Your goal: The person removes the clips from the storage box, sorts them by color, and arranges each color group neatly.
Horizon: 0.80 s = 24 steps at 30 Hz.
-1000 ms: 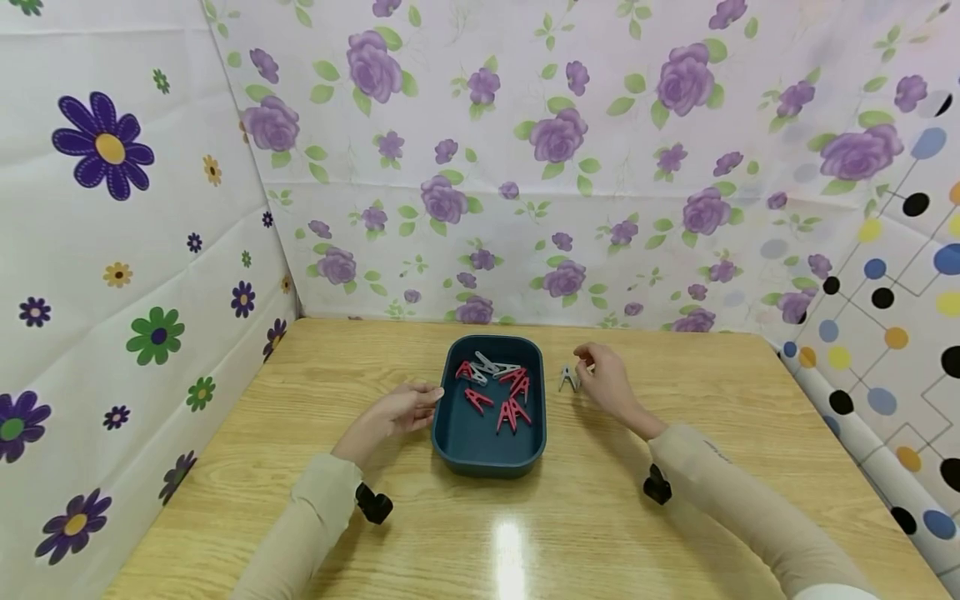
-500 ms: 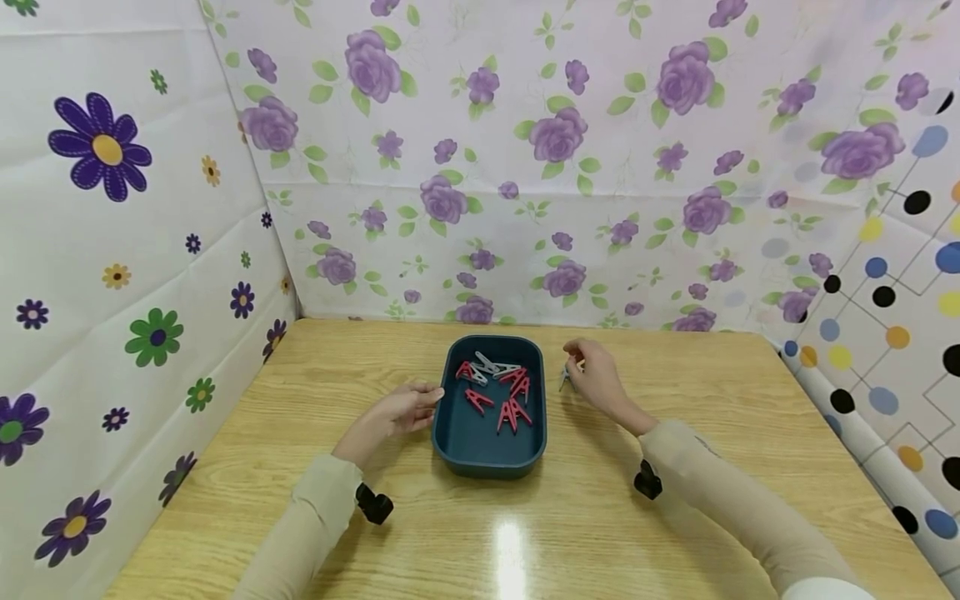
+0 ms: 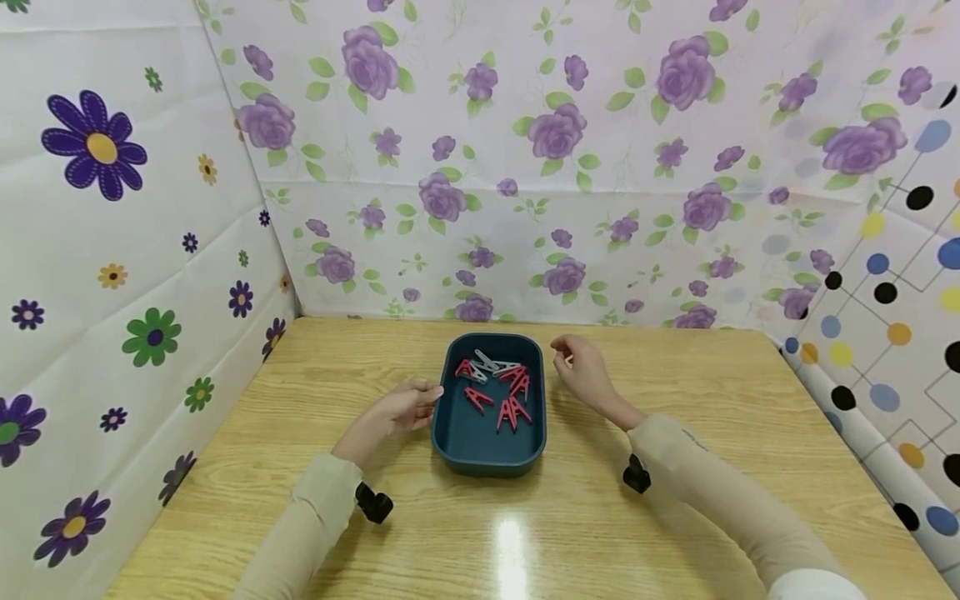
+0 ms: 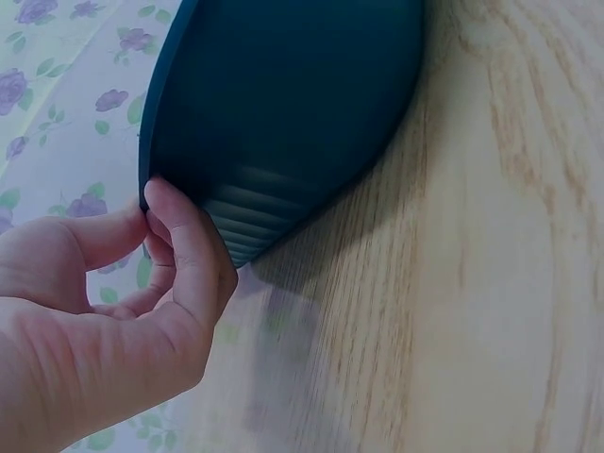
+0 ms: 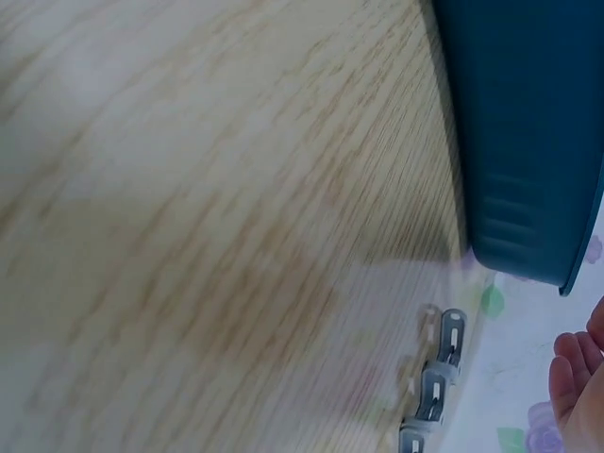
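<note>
Since the earlier frame, the right hand (image 3: 587, 373) has shifted leftward toward the box (image 3: 472, 442), which stays in place under the left hand (image 3: 395, 412). Red clips (image 3: 474, 395) and pale grey clips (image 3: 486, 361) lie inside the box, scattered across its floor, with the grey ones grouped toward the far end. Outside, beyond the box's right side, blue-grey clips (image 5: 427, 396) sit in a row on the table (image 3: 585, 533); the right wrist view cuts off the row, which appears to number three. The left hand grips the rim of the box between thumb and fingers at its left side. The right hand is near the box's far right corner, apart from it, its fingers bent; whether it holds anything cannot be told. Beige sleeves (image 3: 708, 477) cover both forearms, and a small black device (image 3: 373, 503) is attached at each wrist. Behind the table hangs a rose-patterned cloth (image 3: 510, 233), flanked by a daisy-patterned cloth (image 3: 75, 250) and a dotted cloth (image 3: 926, 325).
</note>
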### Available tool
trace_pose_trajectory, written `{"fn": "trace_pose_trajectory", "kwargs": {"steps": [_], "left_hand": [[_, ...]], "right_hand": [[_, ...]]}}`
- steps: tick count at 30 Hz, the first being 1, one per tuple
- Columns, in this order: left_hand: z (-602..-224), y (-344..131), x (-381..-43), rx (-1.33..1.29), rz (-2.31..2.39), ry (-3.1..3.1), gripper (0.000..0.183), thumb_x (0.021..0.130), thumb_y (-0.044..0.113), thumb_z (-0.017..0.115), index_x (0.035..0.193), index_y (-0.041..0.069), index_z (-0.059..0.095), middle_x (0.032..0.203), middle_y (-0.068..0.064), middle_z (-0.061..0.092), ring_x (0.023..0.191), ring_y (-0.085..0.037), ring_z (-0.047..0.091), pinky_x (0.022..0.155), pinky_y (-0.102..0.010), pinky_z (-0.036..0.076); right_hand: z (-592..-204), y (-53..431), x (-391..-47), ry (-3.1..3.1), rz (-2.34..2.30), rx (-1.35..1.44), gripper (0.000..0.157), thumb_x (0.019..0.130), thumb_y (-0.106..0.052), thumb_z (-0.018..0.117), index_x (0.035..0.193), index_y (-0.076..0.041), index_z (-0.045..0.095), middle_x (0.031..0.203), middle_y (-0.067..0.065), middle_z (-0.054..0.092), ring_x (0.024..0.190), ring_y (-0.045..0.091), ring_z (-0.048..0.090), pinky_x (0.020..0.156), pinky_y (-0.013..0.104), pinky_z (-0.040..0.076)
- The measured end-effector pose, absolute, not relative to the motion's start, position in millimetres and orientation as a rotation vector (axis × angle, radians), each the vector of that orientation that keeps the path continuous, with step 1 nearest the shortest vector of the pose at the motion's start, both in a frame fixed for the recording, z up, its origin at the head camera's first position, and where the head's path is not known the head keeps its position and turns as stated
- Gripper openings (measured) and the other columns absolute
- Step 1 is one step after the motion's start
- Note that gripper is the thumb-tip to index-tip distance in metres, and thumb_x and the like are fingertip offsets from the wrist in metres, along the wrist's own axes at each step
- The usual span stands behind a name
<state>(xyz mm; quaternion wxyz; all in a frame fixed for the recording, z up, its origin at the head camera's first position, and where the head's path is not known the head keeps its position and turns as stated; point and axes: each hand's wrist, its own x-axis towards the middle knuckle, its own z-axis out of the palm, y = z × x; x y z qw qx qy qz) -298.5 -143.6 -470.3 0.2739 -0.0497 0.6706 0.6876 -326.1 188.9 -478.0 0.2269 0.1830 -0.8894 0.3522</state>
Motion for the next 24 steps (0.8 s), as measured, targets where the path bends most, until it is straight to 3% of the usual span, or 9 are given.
{"fn": "trace_pose_trajectory", "kwargs": {"steps": [24], "left_hand": [[-469,-145,-295,-0.126,1.851,1.800,0.014,0.099,0.016,0.055,0.109,0.007,0.050,0.084,0.001,0.062,0.070,-0.009,0.059,0.064,-0.021,0.051]], "right_hand": [[-464,168,-338,-2.601,0.929,0.665,0.020,0.092,-0.003,0.057,0.111,0.001,0.064,0.105,0.016,0.066,0.092,0.025,0.062,0.080,0.041,0.054]]}}
